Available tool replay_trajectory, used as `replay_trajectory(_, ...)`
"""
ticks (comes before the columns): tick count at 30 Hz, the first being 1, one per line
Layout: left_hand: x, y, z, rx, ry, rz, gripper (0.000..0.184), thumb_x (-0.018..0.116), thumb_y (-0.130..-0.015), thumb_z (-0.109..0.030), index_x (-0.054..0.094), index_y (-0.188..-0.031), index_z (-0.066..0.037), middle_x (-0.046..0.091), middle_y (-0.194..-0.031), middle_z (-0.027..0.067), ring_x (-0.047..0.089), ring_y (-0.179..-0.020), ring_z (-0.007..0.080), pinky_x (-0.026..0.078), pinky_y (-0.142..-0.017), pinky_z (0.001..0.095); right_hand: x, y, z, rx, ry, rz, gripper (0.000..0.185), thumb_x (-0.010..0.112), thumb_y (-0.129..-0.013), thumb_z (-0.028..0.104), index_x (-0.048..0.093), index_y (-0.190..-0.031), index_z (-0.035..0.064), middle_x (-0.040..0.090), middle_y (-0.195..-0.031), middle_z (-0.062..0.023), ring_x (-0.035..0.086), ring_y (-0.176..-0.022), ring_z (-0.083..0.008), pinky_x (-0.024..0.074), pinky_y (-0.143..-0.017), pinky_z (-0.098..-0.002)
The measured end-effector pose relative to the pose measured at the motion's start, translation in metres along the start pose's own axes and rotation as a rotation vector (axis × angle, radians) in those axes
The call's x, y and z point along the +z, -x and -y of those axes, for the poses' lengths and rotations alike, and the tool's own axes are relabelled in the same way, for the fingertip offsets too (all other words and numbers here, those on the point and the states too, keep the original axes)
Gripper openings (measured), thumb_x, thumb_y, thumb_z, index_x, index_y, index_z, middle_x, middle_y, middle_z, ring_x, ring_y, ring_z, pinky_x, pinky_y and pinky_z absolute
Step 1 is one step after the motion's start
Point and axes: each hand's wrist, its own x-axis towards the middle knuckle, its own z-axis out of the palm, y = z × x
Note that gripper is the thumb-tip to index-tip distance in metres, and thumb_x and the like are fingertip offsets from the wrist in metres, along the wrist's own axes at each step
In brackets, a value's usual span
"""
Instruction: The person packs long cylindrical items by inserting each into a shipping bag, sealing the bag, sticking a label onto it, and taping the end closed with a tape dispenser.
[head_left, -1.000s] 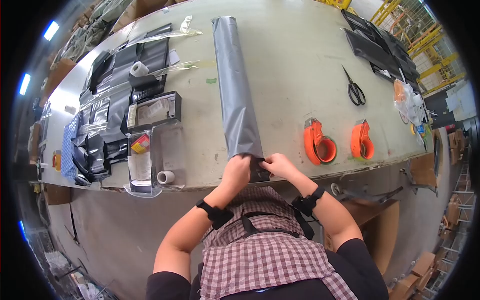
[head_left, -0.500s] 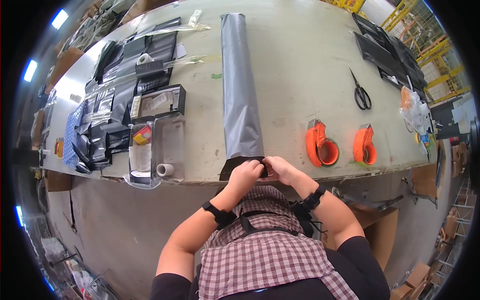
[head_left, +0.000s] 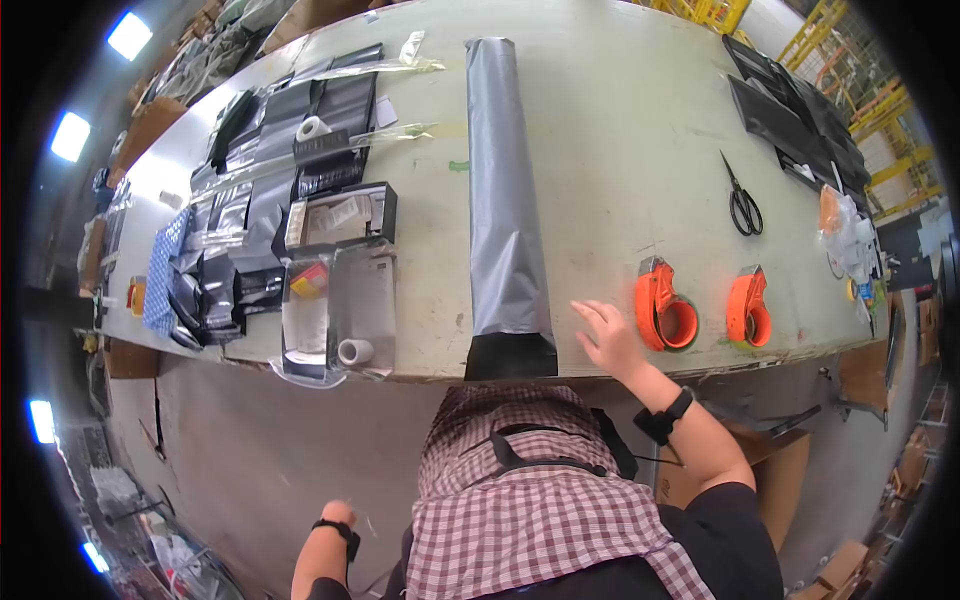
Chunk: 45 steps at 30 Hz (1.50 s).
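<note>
A long grey plastic package [head_left: 508,190] lies lengthwise on the table, its black end flap [head_left: 511,356] flat at the front edge. To its right, my right hand [head_left: 610,338] is over the table with the fingers spread and nothing in them. My left hand [head_left: 341,513] is low, below the table edge; its fingers are hidden, and a thin pale scrap shows beside it. Two orange tape dispensers [head_left: 664,310] [head_left: 748,308] stand right of my right hand. Black-handled scissors [head_left: 743,205] lie behind them.
On the left of the table [head_left: 430,300] are black plastic bags [head_left: 280,120], an open box of papers [head_left: 340,215], a clear-sided tray [head_left: 365,300] and a white roll [head_left: 355,351]. More black bags [head_left: 790,120] lie at the back right. A cardboard box [head_left: 785,475] is below.
Both hands have let go of the package end. The left hand moved down and left off the table; the right moved right and opened. The black flap is now fully visible.
</note>
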Motion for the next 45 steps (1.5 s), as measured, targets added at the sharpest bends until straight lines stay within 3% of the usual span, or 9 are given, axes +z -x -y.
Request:
replay_trajectory(3, -0.131, -0.001, -0.033, 0.008, 0.021, 0.681, 0.029, 0.067, -0.077, -0.030, 0.072, -0.095, -0.008, 0.067, -0.104, 0.0155, 0.063, -0.094, 0.0328, 0.048, -0.083, 0.0450, -0.008, -0.018, 0.014, -0.376, 0.485, -0.076, 0.060, 0.055, -0.083, 0.007, 0.041, -0.139, 0.0254, 0.036, -0.142, -0.0060, 0.041, -0.127, -0.0228, 0.0389, -0.103, -0.0365)
replay_trajectory(7, -0.359, 0.014, -0.191, 0.794, 0.300, -0.624, 0.025, 0.060, -0.086, -0.027, 0.068, -0.077, -0.006, 0.058, -0.064, 0.0169, 0.057, -0.065, 0.0382, 0.046, -0.059, 0.0445, 0.003, -0.033, 0.023, -0.679, 0.877, -0.032, 0.068, 0.052, -0.082, 0.003, 0.036, -0.140, 0.0353, 0.026, -0.148, -0.0023, 0.034, -0.133, -0.0200, 0.0295, -0.111, -0.0365)
replay_trajectory(12, -0.467, -0.059, -0.332, 0.991, 0.160, -1.155, 0.051, 0.047, -0.094, -0.032, 0.042, -0.137, -0.005, 0.039, -0.144, 0.0123, 0.033, -0.135, 0.0284, 0.029, -0.109, 0.0410, 0.016, -0.022, 0.029, -0.659, 0.572, 0.095, 0.038, 0.054, -0.079, 0.013, 0.061, -0.117, 0.0170, 0.051, -0.132, -0.0040, 0.044, -0.127, -0.0193, 0.0326, -0.109, -0.0373)
replay_trajectory(22, -0.405, -0.055, -0.288, 1.507, 0.437, -0.268, 0.060, 0.036, -0.095, -0.046, 0.033, -0.144, -0.010, 0.038, -0.146, 0.0089, 0.020, -0.141, 0.0282, 0.013, -0.114, 0.0492, -0.025, -0.039, 0.098, -0.250, -0.185, -0.305, 0.025, 0.062, -0.081, 0.000, 0.068, -0.103, 0.0097, 0.065, -0.107, -0.0068, 0.061, -0.101, -0.0267, 0.0497, -0.085, -0.0355)
replay_trajectory(25, -0.379, -0.033, -0.279, 1.279, 1.571, 0.073, 0.078, 0.044, -0.088, -0.060, 0.031, -0.144, -0.007, 0.042, -0.141, 0.0159, 0.029, -0.137, 0.0284, 0.020, -0.112, 0.0470, -0.001, -0.064, 0.065, 0.092, -0.307, -0.394, 0.018, 0.057, -0.090, 0.012, 0.066, -0.104, 0.0054, 0.066, -0.104, -0.0114, 0.063, -0.094, -0.0295, 0.0498, -0.080, -0.0329)
replay_trajectory(29, -0.374, -0.023, -0.327, 0.859, 1.288, -0.631, 0.037, 0.066, -0.086, -0.030, 0.059, -0.106, 0.000, 0.064, -0.100, 0.0117, 0.059, -0.098, 0.0207, 0.047, -0.083, 0.0379, 0.011, -0.075, 0.062, 0.242, -0.124, -0.450, 0.035, 0.054, -0.093, 0.030, 0.063, -0.087, -0.0021, 0.063, -0.085, -0.0195, 0.061, -0.080, -0.0346, 0.0489, -0.071, -0.0368)
replay_trajectory(35, -0.400, -0.092, -0.347, 0.476, 1.524, -0.875, 0.028, 0.060, -0.091, -0.021, 0.052, -0.074, 0.000, 0.051, -0.061, 0.0068, 0.052, -0.062, 0.0163, 0.041, -0.059, 0.0349, 0.028, -0.092, 0.022, 0.338, 0.016, -0.371, 0.056, 0.048, -0.094, 0.041, 0.056, -0.064, -0.0052, 0.055, -0.070, -0.0253, 0.055, -0.069, -0.0424, 0.0447, -0.064, -0.0464)
replay_trajectory(39, -0.414, -0.092, -0.346, 0.441, 0.951, -1.514, 0.019, 0.056, -0.088, -0.016, 0.053, -0.097, 0.000, 0.055, -0.097, 0.0202, 0.053, -0.092, 0.0361, 0.043, -0.082, 0.0403, 0.056, -0.107, 0.009, 0.374, 0.084, -0.314, 0.063, 0.045, -0.094, 0.049, 0.058, -0.070, -0.0071, 0.059, -0.081, -0.0292, 0.057, -0.079, -0.0465, 0.0460, -0.071, -0.0495)
replay_trajectory(45, -0.402, -0.065, -0.347, 0.678, 0.260, -1.170, 0.079, 0.056, -0.086, -0.040, 0.023, -0.142, 0.005, 0.023, -0.145, 0.0314, 0.031, -0.132, 0.0439, 0.032, -0.106, 0.0435, 0.030, -0.110, 0.018, 0.475, 0.121, -0.294, 0.066, 0.049, -0.091, 0.049, 0.041, -0.124, -0.0072, 0.054, -0.118, -0.0274, 0.053, -0.105, -0.0456, 0.0452, -0.089, -0.0477)
